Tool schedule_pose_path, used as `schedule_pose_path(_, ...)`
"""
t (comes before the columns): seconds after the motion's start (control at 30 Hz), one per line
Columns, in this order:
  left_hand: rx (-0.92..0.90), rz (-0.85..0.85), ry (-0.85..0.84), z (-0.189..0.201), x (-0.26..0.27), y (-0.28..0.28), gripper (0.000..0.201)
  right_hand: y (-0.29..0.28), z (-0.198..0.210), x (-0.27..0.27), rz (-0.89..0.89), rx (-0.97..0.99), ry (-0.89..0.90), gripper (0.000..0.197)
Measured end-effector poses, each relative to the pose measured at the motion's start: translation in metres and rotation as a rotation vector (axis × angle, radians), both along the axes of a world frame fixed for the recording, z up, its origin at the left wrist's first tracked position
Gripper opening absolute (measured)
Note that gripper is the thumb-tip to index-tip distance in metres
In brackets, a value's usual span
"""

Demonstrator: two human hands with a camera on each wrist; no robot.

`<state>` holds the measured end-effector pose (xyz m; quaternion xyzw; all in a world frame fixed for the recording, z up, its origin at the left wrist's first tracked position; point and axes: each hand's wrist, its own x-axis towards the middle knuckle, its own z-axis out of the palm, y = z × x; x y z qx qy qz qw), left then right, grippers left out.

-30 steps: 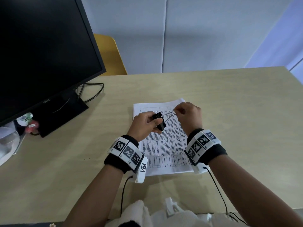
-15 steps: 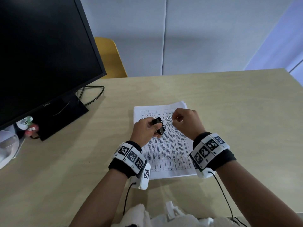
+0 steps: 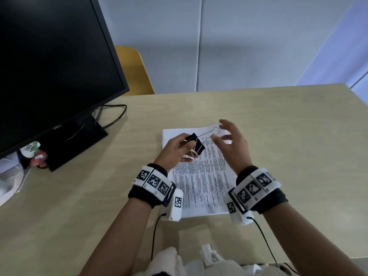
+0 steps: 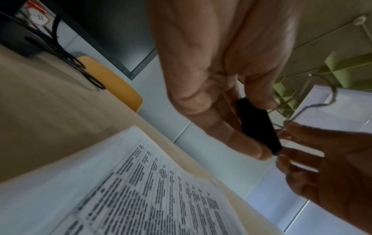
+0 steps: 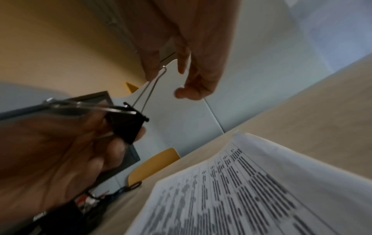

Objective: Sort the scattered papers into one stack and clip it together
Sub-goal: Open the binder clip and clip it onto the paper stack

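the left hand is pinching the black body of the binder clip between thumb and fingers, holding it up over the far end of the paper stack, which is lying flat on the table in one squared pile, at about 12 o'clock from the person's chest. half a second ago the right hand was closed on the clip's wire handle, both handles folded together; now that hand is opening, fingers spread wide and relaxed, with the handle swung out toward 1 o'clock and only brushing a fingertip, if touching at all. the wrist view suggests one wire handle is standing out from the clip while the other is lying back along the left hand's fingers. i'd judge the handles are being flipped into their squeezing position, so the sorting part looks finished and only the clipping remains. the clip is not yet on the paper; next it probably needs both handles pressed to open its mouth and slid over the stack's top edge. a dark monitor is standing at 10 o'clock.
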<state>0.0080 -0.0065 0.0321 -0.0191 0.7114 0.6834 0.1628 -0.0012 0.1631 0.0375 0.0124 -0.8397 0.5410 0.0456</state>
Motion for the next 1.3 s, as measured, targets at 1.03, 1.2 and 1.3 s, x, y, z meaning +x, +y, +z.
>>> schedule_pose_path(1.03,-0.071,0.102,0.003,-0.002,-0.005,-0.001,0.024,-0.013,-0.005,-0.007,0.114,-0.626,-0.248,0.017)
schedule_pose_path(1.2,-0.015,0.036,0.056,-0.008,0.003,-0.003,0.019,-0.015,-0.010,-0.007,0.074,-0.575,-0.257,0.012)
schedule_pose_path(1.3,-0.098,0.057,0.115,-0.015,0.004,-0.002,0.024,-0.016,-0.013,-0.006,0.102,-0.523,-0.283,0.011)
